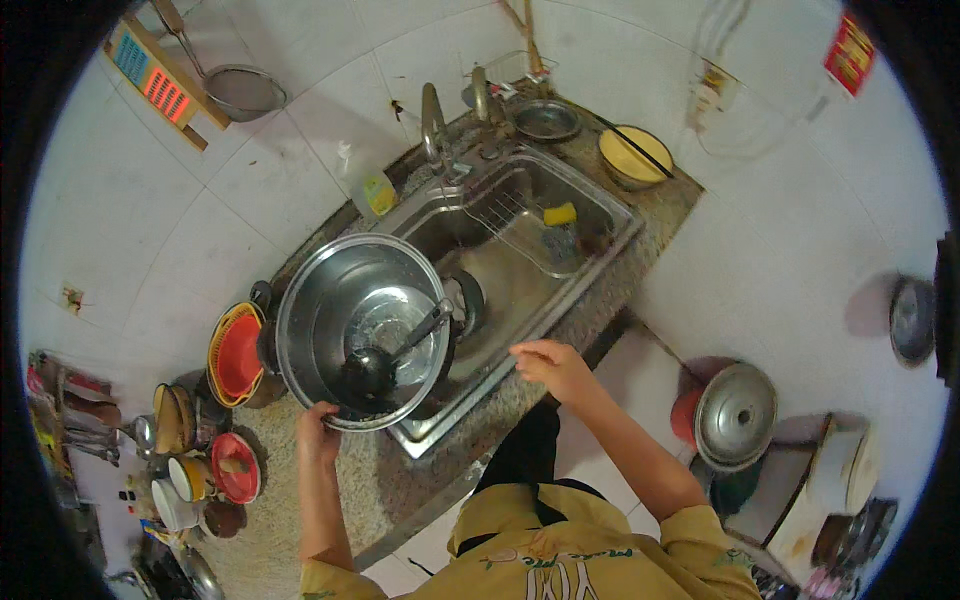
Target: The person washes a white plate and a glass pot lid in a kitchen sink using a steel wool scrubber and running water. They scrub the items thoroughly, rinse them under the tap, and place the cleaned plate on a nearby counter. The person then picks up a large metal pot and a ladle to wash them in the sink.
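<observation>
A large round metal basin rests over the left part of the sink and the counter edge. Inside it lies a black ladle, its handle against the right side of the basin. My left hand grips the basin's near-left rim, fingers partly hidden by the edge. Over the front edge of the sink, my right hand hovers with nothing in it, fingers extended to the left. Beside the basin, a dark curved object shows in the sink, mostly hidden. The steel sink holds a wire rack and a yellow sponge.
Behind the sink stand a faucet and a soap bottle. A yellow bowl with dark chopsticks sits at the far right corner. A red basket and several bowls crowd the left counter. A lidded pot stands to the right.
</observation>
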A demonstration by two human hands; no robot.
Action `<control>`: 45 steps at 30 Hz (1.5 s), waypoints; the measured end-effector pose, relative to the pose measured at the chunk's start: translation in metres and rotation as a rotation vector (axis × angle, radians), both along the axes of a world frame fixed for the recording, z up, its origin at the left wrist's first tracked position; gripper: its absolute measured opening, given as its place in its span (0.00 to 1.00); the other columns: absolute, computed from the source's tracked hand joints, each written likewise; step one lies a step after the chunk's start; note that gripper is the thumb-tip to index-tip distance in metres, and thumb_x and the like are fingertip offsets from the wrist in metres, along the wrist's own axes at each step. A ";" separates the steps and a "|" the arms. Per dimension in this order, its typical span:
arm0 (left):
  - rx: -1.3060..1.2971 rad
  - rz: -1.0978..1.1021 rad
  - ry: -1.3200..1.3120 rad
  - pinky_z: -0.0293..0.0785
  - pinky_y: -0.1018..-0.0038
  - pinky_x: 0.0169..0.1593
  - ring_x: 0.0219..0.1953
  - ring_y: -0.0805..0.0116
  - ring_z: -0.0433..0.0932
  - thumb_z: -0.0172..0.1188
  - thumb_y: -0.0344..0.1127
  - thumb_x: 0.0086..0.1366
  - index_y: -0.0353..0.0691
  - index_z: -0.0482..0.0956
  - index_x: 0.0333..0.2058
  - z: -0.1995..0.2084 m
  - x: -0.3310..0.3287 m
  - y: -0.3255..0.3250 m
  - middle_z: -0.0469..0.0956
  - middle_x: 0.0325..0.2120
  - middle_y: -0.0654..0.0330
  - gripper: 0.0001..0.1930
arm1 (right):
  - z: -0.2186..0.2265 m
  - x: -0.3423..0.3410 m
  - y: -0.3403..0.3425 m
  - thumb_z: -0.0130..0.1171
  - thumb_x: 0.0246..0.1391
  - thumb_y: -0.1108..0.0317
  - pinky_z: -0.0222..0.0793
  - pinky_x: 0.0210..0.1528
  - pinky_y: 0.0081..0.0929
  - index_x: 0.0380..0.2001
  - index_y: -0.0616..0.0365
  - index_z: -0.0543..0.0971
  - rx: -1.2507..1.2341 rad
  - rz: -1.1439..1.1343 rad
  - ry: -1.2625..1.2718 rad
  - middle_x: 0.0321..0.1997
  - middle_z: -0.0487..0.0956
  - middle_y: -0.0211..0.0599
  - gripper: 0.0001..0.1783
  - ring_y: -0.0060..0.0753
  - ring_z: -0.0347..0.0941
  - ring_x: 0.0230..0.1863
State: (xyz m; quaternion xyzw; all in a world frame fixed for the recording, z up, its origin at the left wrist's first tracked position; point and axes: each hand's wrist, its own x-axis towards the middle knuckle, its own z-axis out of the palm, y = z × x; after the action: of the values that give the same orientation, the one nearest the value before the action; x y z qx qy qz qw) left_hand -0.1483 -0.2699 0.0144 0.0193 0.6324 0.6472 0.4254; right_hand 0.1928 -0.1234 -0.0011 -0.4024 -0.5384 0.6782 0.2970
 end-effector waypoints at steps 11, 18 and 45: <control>-0.179 0.060 -0.210 0.66 0.71 0.35 0.27 0.64 0.69 0.50 0.22 0.41 0.37 0.68 0.14 -0.059 -0.013 0.065 0.69 0.19 0.59 0.04 | -0.167 -0.125 0.149 0.45 0.53 0.71 0.64 0.29 0.28 0.34 0.67 0.70 -0.828 -0.131 -0.278 0.35 0.71 0.39 0.10 0.28 0.66 0.32; -0.236 0.111 -0.127 0.72 0.67 0.35 0.26 0.60 0.72 0.49 0.20 0.41 0.32 0.71 0.27 -0.058 -0.010 0.052 0.73 0.23 0.56 0.10 | -0.280 -0.179 0.129 0.50 0.48 0.65 0.66 0.29 0.34 0.25 0.65 0.73 -0.975 -0.094 -0.289 0.29 0.73 0.43 0.12 0.35 0.69 0.30; -0.319 -0.450 0.014 0.69 0.70 0.32 0.26 0.64 0.73 0.50 0.20 0.37 0.30 0.72 0.33 -0.187 -0.055 0.154 0.74 0.24 0.58 0.18 | -0.155 -0.073 0.182 0.44 0.49 0.44 0.46 0.58 0.42 0.58 0.57 0.51 -0.578 0.134 -0.585 0.62 0.50 0.47 0.39 0.47 0.46 0.62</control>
State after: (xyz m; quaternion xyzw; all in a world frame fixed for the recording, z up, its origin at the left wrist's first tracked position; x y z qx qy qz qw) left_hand -0.2028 -0.1159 -0.1726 0.0967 0.7090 0.4285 0.5516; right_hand 0.1198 0.0585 -0.1563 -0.6090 -0.4125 0.6764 -0.0386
